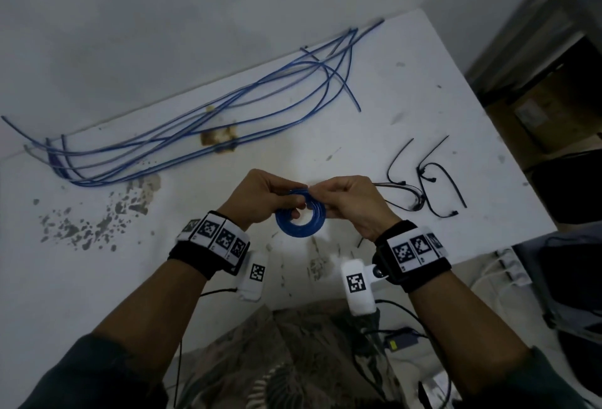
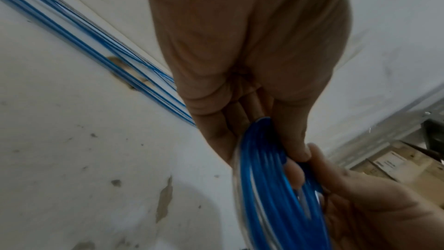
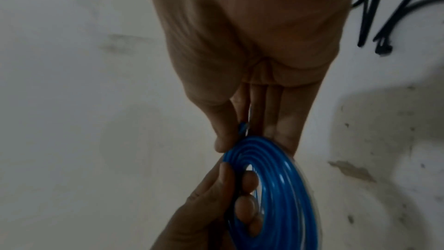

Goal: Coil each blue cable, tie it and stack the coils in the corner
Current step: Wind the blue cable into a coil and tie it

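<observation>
Mid-frame above the worktop [image 1: 407, 108], left hand [image 1: 260, 196] and right hand [image 1: 353, 201] both pinch a wound blue coil [image 1: 299, 219]; coiling looks finished (tying likely next), needing a black tie [image 1: 436, 180] from the right

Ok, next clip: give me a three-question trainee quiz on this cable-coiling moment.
1. True or false: the blue coil rests flat on the table.
2. Which hand or hands hold the coil? A) left hand only B) right hand only C) both
3. Fill in: the black zip ties lie to the person's ____ of the hands.

Key: 1 false, it is held above the table; 2 C; 3 right.
</observation>
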Demonstrator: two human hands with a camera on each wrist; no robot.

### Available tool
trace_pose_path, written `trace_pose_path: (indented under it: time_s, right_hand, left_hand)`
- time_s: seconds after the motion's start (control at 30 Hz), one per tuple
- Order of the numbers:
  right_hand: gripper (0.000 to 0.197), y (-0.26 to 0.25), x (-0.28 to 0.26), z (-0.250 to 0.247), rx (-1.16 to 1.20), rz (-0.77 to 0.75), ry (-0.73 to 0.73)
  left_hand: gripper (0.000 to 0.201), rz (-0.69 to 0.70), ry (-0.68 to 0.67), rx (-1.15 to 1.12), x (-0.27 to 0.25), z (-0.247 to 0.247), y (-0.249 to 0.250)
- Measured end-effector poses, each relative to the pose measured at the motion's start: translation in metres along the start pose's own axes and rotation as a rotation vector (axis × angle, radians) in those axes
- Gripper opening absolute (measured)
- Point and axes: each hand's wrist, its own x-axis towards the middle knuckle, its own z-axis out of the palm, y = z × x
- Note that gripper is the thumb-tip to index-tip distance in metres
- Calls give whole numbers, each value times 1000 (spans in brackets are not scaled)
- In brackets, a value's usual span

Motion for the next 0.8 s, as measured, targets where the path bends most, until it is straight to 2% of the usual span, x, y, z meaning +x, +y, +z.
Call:
trace_pose_path:
  time_s: [0.1,0.23,0.33,0.43,0.5,0.57,0.7,0.8]
  right_hand:
    - [13,5,3,1,-108,-77,56]
    - [4,10,0,1,-64,-71,56]
    - [16,17,-5,2,-35,-61,13]
    - [22,25,-7,1,-87,-83,7]
    - [21,27,-5,-3,-171,-54,-63]
    - [23,24,-4,-7,-333,-38,-193]
    - [19,13,-2,-9,-747,-128,-393]
    - [14,3,5,-11,-730,-81,-455]
  left_hand:
    - [26,-34,4,-21,-1,5,-7]
    - [27,-40,35,-52,0,7,-13]
    - [26,-7,26,-10,0,4,-13]
    - [21,3,-38,134,0,1,-10]
    - [24,26,-95,274,-1,0,-8]
    - [31,22,-139,372,-2,0,-6]
    - [36,42,-247,524,-1,2,0]
    - [27,69,-303,542,-1,-1,5]
